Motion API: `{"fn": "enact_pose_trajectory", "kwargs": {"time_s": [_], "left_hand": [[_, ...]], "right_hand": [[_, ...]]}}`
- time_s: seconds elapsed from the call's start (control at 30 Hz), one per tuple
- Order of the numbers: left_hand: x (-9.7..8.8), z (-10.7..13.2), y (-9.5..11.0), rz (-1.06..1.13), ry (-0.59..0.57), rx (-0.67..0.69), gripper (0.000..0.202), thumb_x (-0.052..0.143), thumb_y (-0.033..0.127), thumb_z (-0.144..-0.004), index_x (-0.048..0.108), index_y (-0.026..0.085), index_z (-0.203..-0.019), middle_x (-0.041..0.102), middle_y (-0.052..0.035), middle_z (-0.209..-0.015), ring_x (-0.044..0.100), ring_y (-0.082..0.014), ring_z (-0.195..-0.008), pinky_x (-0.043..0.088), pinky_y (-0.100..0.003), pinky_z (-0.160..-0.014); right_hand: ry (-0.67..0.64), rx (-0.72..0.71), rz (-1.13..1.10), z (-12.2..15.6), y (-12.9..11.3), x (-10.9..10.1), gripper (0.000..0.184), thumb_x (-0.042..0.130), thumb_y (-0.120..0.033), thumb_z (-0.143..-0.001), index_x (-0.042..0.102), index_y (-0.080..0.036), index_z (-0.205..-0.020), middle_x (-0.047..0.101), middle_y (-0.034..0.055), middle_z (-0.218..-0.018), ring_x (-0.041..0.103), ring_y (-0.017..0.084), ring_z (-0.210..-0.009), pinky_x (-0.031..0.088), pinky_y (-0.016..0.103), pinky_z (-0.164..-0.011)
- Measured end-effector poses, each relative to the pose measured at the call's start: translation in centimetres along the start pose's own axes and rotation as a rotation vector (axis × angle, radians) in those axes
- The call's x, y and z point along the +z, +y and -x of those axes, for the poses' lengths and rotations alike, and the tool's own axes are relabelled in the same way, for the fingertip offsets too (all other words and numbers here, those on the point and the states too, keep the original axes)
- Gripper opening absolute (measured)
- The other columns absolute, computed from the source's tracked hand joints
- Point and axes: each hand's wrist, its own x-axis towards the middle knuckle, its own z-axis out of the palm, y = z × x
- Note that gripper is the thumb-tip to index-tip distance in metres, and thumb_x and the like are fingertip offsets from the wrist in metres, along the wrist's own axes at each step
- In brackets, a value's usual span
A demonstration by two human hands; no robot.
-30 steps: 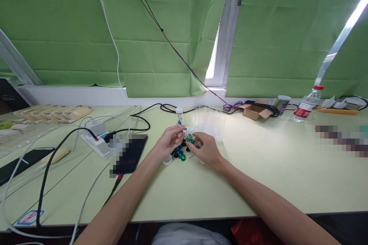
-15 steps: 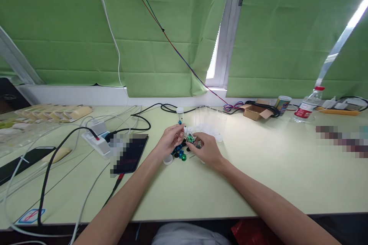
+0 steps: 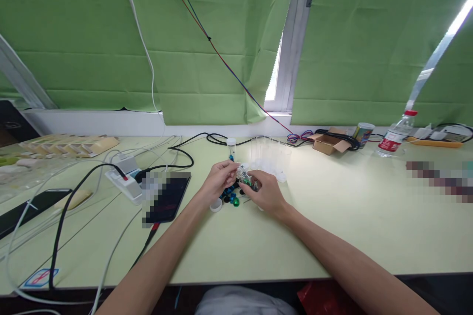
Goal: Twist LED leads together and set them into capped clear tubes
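In the middle of the table my right hand (image 3: 269,193) is closed around a small clear plastic tube (image 3: 243,173), which is tilted with green bits at its lower end. My left hand (image 3: 219,180) has thumb and fingers pinched together at the tube's upper end; whatever lies between those fingertips is too small to make out. Below the hands lie loose blue and green shiny balls (image 3: 236,202) and some black pieces (image 3: 226,199), partly hidden. A white cap (image 3: 216,205) rests just under my left wrist. Behind the hands a white-capped tube (image 3: 231,143) stands with blue pieces inside.
Several clear tubes (image 3: 263,145) and white caps (image 3: 282,176) stand behind my right hand. Leftward are a tablet (image 3: 172,198), a power strip (image 3: 127,184) and tangled cables. A small cardboard box (image 3: 328,144), a can (image 3: 364,134) and a water bottle (image 3: 393,140) line the back right.
My left fingertips have shifted slightly to the upper end of the clear tube. The green bits now show lower, near my right fingers. The surrounding things look unmoved.
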Motion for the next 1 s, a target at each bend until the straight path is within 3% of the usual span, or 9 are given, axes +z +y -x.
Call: {"fn": "enact_pose_trajectory", "kwargs": {"time_s": [0.27, 0.67, 0.87, 1.0], "left_hand": [[0.4, 0.1, 0.1, 0.009, 0.034, 0.015, 0.036, 0.076, 0.028, -0.069, 0.045, 0.016, -0.054, 0.034, 0.0079, -0.045, 0.027, -0.0009, -0.036, 0.019, -0.017, -0.036], [-0.4, -0.2, -0.5, -0.059, 0.006, 0.044, 0.035, 0.075, 0.034, -0.071, 0.047, 0.016, -0.058, 0.036, 0.0070, -0.048, 0.029, -0.0020, -0.038, 0.019, -0.019, -0.038], [-0.1, 0.1, -0.4, -0.120, 0.053, 0.073, 0.031, 0.075, 0.041, -0.070, 0.055, 0.017, -0.073, 0.039, 0.0078, -0.049, 0.029, -0.0031, -0.039, 0.019, -0.019, -0.040], [0.9, 0.5, -0.5, -0.228, 0.140, 0.225, 0.031, 0.070, 0.046, -0.075, 0.057, 0.019, -0.085, 0.047, 0.0060, -0.055, 0.037, -0.0052, -0.040, 0.029, -0.020, -0.040]], "right_hand": [[-0.002, -0.036, 0.012, 0.1, -0.1, -0.1, 0.021, 0.063, -0.034, -0.082, 0.067, -0.016, -0.093, 0.064, 0.0023, -0.072, 0.054, 0.014, -0.062, 0.042, 0.025, -0.058], [-0.007, -0.034, 0.006, 0.2, -0.3, -0.1, 0.020, 0.063, -0.034, -0.082, 0.066, -0.016, -0.090, 0.060, 0.0010, -0.067, 0.050, 0.013, -0.058, 0.040, 0.025, -0.056], [-0.007, -0.016, 0.016, 0.2, -0.3, 0.0, 0.019, 0.063, -0.035, -0.082, 0.066, -0.017, -0.087, 0.058, -0.0004, -0.064, 0.048, 0.013, -0.056, 0.039, 0.025, -0.055], [0.038, 0.036, 0.005, 0.2, -0.2, 0.1, 0.022, 0.065, -0.035, -0.080, 0.065, -0.016, -0.091, 0.062, 0.0009, -0.068, 0.051, 0.013, -0.057, 0.041, 0.025, -0.056]]}}
